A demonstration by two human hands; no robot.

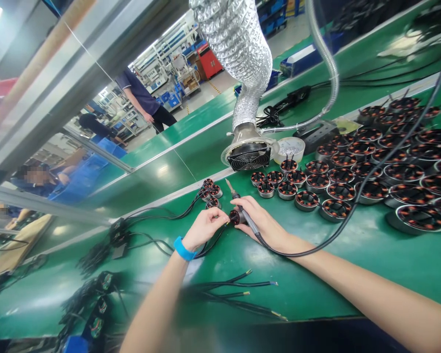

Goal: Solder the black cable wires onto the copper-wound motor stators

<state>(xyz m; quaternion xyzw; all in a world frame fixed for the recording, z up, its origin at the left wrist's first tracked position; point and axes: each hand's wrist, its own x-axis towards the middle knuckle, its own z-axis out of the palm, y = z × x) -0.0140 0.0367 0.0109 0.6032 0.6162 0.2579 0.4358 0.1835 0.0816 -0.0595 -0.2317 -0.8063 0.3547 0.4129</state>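
Note:
My right hand [261, 223] holds a soldering iron [249, 221], its tip pointing up and away. The same hand's fingers also steady a small motor stator [236, 217] with copper windings. My left hand [205, 226], with a blue band at the wrist, pinches the end of a black cable against that stator; the thin wires between the fingertips are hard to make out. Just beyond my hands is a small cluster of stators [213, 191] with black cables joined to them. Loose black cables with stripped ends [242, 293] lie nearer to me on the green bench.
Many stators [340, 175] stand in rows at the right. A fan [250, 156] on a foil duct [238, 44] hangs behind my hands, beside a white tub [291, 149]. Bundled cables with circuit boards [99, 314] lie at left. People are across the bench.

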